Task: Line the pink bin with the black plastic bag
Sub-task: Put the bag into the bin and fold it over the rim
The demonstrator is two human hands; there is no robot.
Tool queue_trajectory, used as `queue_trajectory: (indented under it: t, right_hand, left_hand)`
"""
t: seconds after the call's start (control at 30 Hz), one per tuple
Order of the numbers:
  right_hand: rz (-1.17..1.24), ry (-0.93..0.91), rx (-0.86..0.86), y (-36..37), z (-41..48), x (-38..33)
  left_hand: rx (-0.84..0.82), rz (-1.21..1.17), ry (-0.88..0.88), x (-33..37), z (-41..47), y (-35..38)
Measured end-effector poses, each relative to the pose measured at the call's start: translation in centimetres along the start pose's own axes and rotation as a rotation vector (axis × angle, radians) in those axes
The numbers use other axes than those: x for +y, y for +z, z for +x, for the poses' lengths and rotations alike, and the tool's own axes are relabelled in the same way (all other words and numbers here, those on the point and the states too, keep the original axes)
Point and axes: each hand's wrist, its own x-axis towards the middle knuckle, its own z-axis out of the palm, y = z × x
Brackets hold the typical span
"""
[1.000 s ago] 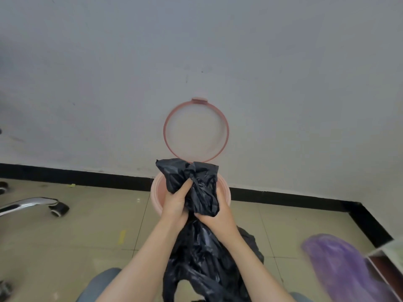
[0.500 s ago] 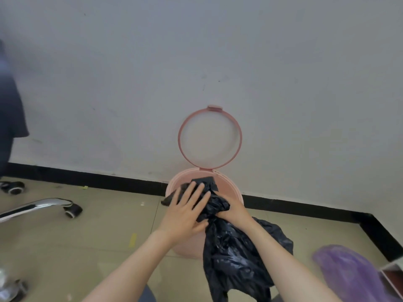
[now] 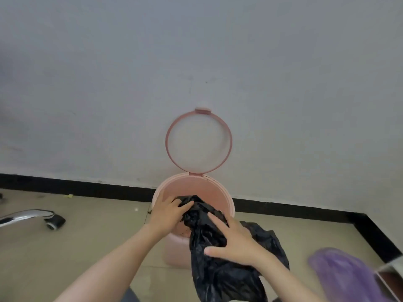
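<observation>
Black plastic bag drapes over the pink bin's near rim, long axis running from the bin mouth down toward the person. Left hand grips its top end inside; right hand lies spread on it.

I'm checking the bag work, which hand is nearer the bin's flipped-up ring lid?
Left. The left hand grips the black bag inside the pink bin, just below the ring lid. The right hand rests on the bag at the bin's near edge.

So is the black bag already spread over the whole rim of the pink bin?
No, the black bag is bunched, draped over only the near rim of the pink bin.
</observation>
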Motion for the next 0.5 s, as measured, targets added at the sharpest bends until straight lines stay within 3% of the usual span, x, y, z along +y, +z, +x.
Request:
queue_trajectory:
  t: [0.1,0.27,0.5]
  right_hand:
    - [-0.145,0.016,0.048,1.6,1.4,1.4]
    - [0.039,0.009,0.176,1.8,6.2,3.8]
    - [-0.015,-0.005,-0.112,-0.7,14.5,3.1]
  left_hand:
    - [-0.046,0.044,-0.192,0.4,2.5,-2.0]
    - [-0.163,-0.111,-0.333,2.2,2.4,-1.2]
    - [-0.216,-0.238,-0.407,3.2,-0.9,1.2]
